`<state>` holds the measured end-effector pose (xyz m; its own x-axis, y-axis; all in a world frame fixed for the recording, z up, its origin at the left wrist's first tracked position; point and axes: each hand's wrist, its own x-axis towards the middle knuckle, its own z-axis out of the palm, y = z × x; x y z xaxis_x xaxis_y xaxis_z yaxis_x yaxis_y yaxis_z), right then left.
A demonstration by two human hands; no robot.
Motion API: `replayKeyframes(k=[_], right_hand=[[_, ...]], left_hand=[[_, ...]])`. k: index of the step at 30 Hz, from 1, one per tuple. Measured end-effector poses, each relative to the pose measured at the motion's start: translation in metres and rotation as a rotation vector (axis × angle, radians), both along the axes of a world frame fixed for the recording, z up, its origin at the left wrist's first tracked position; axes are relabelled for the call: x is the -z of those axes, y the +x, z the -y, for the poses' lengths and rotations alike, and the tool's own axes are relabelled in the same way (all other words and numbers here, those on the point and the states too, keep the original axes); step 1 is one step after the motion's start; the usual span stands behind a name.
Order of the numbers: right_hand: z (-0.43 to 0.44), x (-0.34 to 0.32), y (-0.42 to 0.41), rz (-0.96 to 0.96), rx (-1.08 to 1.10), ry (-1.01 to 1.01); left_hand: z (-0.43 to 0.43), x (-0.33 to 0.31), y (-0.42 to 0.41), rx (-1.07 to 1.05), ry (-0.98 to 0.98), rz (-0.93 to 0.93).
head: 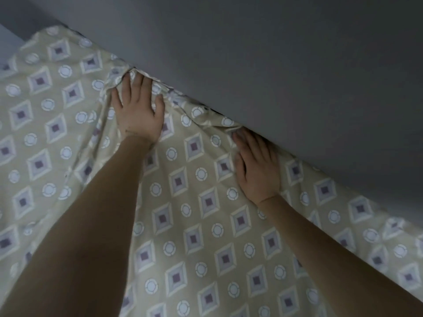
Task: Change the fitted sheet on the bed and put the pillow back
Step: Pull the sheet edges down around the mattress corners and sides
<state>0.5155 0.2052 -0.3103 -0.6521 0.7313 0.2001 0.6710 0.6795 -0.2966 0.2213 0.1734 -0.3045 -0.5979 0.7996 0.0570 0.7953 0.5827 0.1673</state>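
A cream fitted sheet point(194, 225) with grey-purple diamonds and white circles covers the bed across the lower left of the view. Its far edge is bunched where the bed meets the wall. My left hand point(137, 110) lies flat on the sheet with straight fingers, fingertips pressing into the bunched edge at the wall. My right hand point(256, 165) lies flat further right, fingers straight and reaching into the folds along the same edge. Wrinkles fan out from both hands. No pillow is in view.
A plain grey wall point(274, 53) runs diagonally along the bed's far side, tight against the mattress. A pale patch point(9, 44) shows beyond the sheet's corner at the upper left.
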Motion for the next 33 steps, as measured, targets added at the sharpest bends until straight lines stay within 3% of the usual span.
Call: replayKeyframes(k=[4, 6, 8, 11, 17, 22, 33], right_hand=[[0.000, -0.015, -0.018, -0.117, 0.057, -0.081], [-0.004, -0.025, -0.047, -0.170, -0.082, -0.174], [-0.012, -0.026, -0.077, -0.046, -0.224, -0.177], [-0.036, -0.015, -0.100, 0.176, -0.153, -0.177], [-0.048, -0.017, -0.137, 0.249, -0.021, -0.344], [-0.040, -0.007, -0.142, 0.098, 0.042, -0.190], [-0.039, 0.001, -0.141, 0.060, 0.068, -0.260]], left_hand=[[0.001, 0.007, 0.000, -0.012, 0.062, -0.020], [0.001, 0.007, -0.002, -0.016, 0.079, -0.019], [0.001, 0.009, -0.003, -0.013, 0.110, -0.031], [0.002, 0.012, -0.003, -0.004, 0.138, -0.050], [0.001, 0.012, -0.004, 0.003, 0.152, -0.069], [0.000, 0.011, -0.004, 0.007, 0.162, -0.079], [0.000, 0.008, 0.000, 0.017, 0.140, -0.032]])
